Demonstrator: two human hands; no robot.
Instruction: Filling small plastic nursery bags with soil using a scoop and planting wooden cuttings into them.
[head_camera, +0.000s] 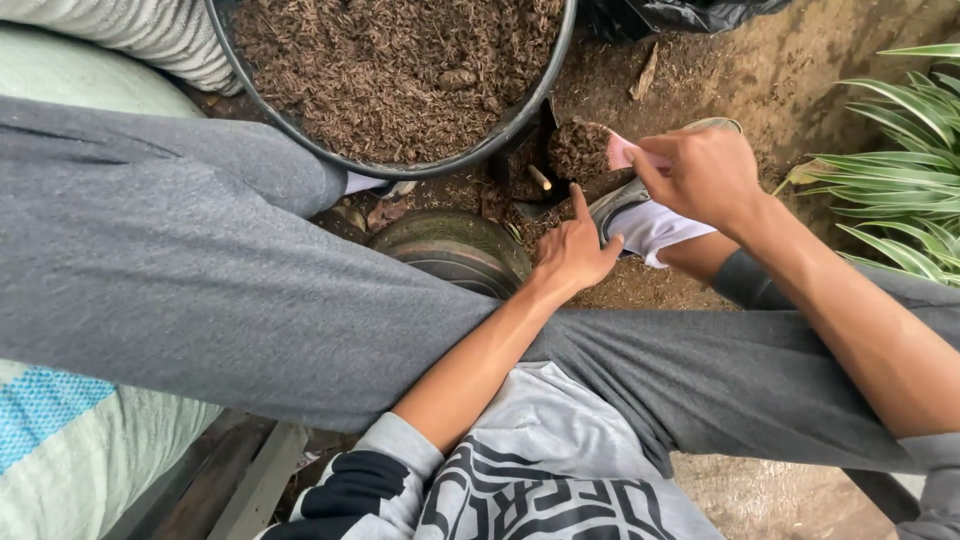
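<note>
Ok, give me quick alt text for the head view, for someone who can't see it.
Seated person's right hand tips a pink scoop of brown planting mix over a small black bag, steadied by the left hand. A big black tub of the mix sits just beyond.

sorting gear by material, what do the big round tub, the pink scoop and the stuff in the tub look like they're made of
Big round tub: probably black plastic, going by its thin, smooth, slightly glossy rim.
Pink scoop in the right hand: likely plastic; flat, even pink colour, mostly hidden by the fingers.
Tub filling: dry brown fibrous bits, like husk or coarse compost; which one is unclear.
</note>
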